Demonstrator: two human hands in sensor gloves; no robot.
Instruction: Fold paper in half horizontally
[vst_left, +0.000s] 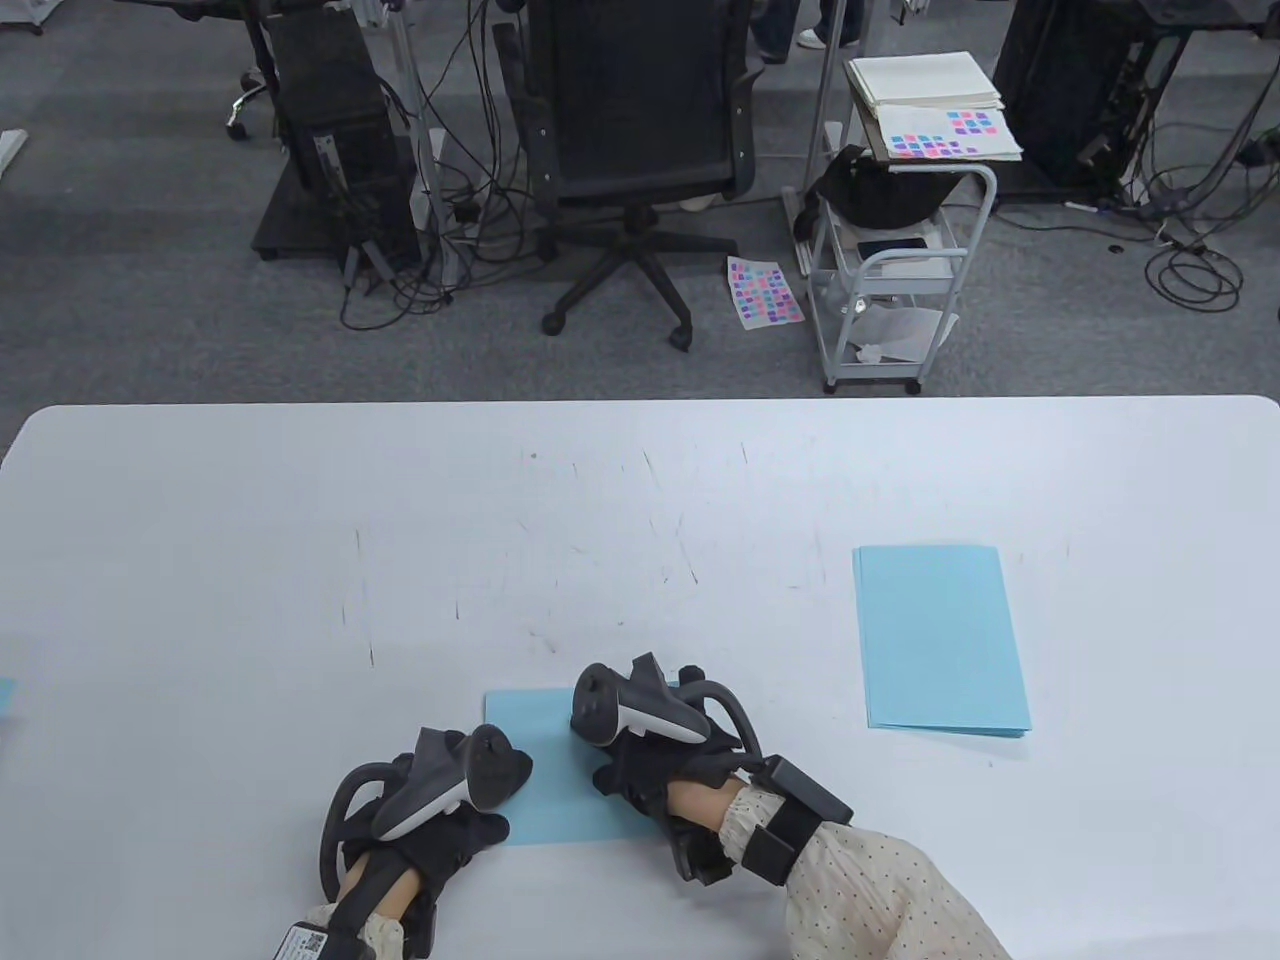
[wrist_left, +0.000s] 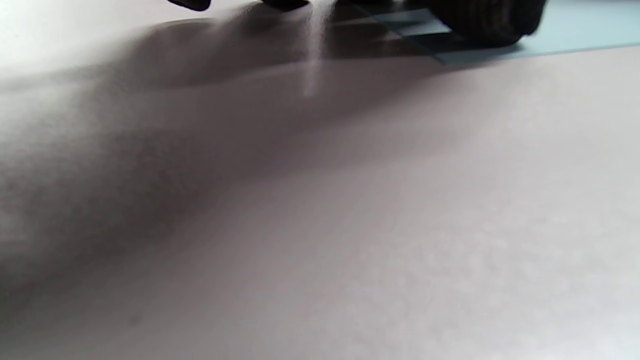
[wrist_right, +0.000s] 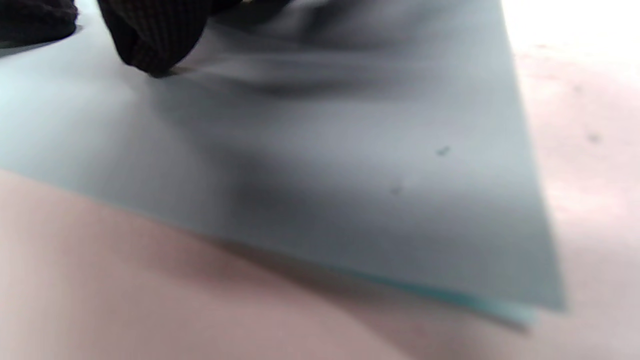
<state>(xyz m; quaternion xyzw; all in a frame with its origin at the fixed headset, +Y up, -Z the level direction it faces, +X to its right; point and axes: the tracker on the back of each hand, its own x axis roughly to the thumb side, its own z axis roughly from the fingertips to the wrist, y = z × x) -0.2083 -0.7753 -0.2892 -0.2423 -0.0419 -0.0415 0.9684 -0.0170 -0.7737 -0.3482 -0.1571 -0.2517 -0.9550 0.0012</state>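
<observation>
The right hand's fingers (wrist_right: 150, 45) press flat on the blue paper (vst_left: 560, 780), fingertip down on its top layer; they look fairly straight, not pinching. The left hand (vst_left: 440, 810) rests at the sheet's left edge, but how its fingers lie I cannot tell. The paper lies near the table's (vst_left: 640, 500) front edge, between the hands, already doubled: two layers show at its corner in the right wrist view. Its long axis runs left to right, and the right hand is better placed to run the crease. A stack of blue sheets (vst_left: 940, 640) lies well apart, to the right.
</observation>
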